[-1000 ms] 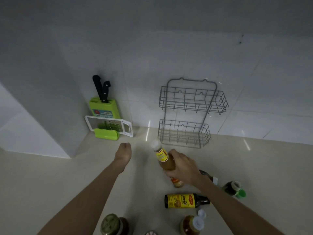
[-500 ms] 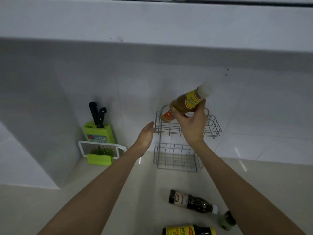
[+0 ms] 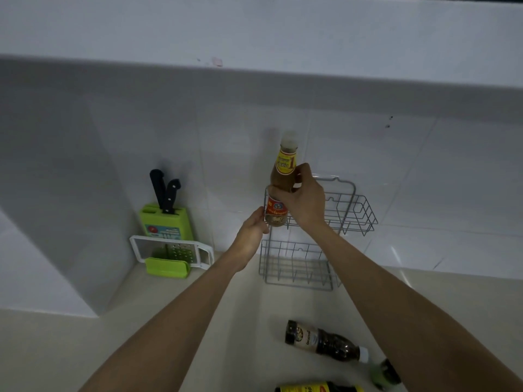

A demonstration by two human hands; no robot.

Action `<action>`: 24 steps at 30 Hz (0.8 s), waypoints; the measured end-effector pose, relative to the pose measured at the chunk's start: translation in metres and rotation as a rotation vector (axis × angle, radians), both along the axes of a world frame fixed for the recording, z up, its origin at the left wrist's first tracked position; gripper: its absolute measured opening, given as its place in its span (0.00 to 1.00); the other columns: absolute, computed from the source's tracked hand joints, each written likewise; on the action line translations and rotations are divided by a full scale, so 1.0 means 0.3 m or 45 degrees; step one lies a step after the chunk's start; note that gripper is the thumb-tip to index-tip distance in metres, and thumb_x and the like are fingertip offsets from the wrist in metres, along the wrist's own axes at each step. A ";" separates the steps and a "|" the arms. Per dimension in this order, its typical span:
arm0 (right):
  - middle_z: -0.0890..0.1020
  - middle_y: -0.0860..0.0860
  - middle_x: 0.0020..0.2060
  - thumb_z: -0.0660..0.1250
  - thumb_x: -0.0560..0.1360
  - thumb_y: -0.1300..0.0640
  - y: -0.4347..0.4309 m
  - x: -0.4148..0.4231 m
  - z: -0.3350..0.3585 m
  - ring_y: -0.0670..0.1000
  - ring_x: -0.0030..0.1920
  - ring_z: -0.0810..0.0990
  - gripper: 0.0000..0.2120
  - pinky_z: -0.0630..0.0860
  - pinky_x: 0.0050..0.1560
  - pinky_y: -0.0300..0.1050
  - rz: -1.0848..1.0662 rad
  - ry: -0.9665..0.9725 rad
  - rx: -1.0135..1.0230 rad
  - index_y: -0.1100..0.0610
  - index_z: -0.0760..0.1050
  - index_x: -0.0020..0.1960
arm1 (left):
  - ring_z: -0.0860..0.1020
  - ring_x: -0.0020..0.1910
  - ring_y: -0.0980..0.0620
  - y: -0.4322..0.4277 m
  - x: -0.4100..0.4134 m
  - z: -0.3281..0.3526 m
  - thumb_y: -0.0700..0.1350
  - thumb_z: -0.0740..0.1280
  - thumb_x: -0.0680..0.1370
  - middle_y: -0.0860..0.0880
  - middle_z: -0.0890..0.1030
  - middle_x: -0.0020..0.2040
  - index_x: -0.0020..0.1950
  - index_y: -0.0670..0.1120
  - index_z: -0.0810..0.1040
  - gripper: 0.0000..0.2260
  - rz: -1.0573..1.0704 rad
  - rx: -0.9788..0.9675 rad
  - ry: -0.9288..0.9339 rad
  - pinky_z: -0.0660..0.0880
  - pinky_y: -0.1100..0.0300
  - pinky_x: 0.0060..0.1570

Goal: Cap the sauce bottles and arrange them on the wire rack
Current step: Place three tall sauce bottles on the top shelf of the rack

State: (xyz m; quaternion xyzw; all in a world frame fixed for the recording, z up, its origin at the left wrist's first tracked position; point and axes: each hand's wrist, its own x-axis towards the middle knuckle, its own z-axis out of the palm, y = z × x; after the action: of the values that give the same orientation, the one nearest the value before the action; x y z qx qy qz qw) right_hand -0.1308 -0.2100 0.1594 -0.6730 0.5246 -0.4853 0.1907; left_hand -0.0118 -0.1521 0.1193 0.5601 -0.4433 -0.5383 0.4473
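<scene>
Sauce bottle point(image 3: 283, 176), capped in white and held nearly upright, has its base down inside the left end of the wire rack point(image 3: 359, 213)'s upper basket, its long axis running almost straight up the tiled wall. Whether the base already rests on the basket floor I cannot tell. The right hand point(image 3: 304, 199) is wrapped around the bottle's middle from the right, fingers closed on it. The left hand point(image 3: 252, 234) sits lower and to the left, its fingertips at the basket's left edge beside the lower red label; whether it pinches the wire or only steadies the bottle is unclear. The right hand is the one carrying the weight, so the release looks to be its job: ease straight down, then open.

The bottle looks like clear glass or plastic over brown sauce, smooth, with a yellow neck label. The rack is thin grey wire in two open-grid baskets, the lower one empty.

On the pale glossy desk, nearer the person, a dark bottle point(image 3: 325, 342) lies on its side, another with a yellow label point(image 3: 317, 388) lies at the bottom edge, and a green-capped one point(image 3: 386, 373) sits partly behind the right forearm.
</scene>
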 end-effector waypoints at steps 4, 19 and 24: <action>0.82 0.50 0.51 0.77 0.63 0.42 -0.009 0.019 0.003 0.50 0.45 0.81 0.29 0.79 0.45 0.46 -0.037 0.040 0.027 0.54 0.69 0.55 | 0.67 0.65 0.54 0.001 -0.001 0.002 0.30 0.54 0.74 0.52 0.71 0.66 0.77 0.46 0.59 0.31 -0.024 -0.007 0.000 0.59 0.53 0.74; 0.81 0.53 0.55 0.75 0.64 0.38 -0.040 0.007 -0.015 0.52 0.51 0.81 0.32 0.79 0.51 0.49 -0.003 0.110 0.114 0.55 0.71 0.59 | 0.68 0.62 0.53 0.003 0.004 -0.001 0.34 0.55 0.77 0.52 0.70 0.65 0.77 0.49 0.58 0.28 -0.061 -0.014 -0.058 0.61 0.53 0.70; 0.80 0.51 0.55 0.72 0.67 0.36 -0.035 0.003 -0.024 0.53 0.51 0.81 0.29 0.79 0.52 0.51 0.032 0.111 0.161 0.54 0.70 0.59 | 0.64 0.71 0.51 0.018 0.004 0.006 0.33 0.55 0.76 0.49 0.65 0.75 0.78 0.50 0.55 0.30 -0.083 -0.020 -0.084 0.59 0.51 0.73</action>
State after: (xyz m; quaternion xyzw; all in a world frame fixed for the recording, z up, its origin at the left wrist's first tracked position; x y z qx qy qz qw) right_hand -0.1300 -0.2204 0.1522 -0.6868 0.5534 -0.4189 0.2157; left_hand -0.0106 -0.1467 0.1210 0.5592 -0.4800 -0.5305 0.4190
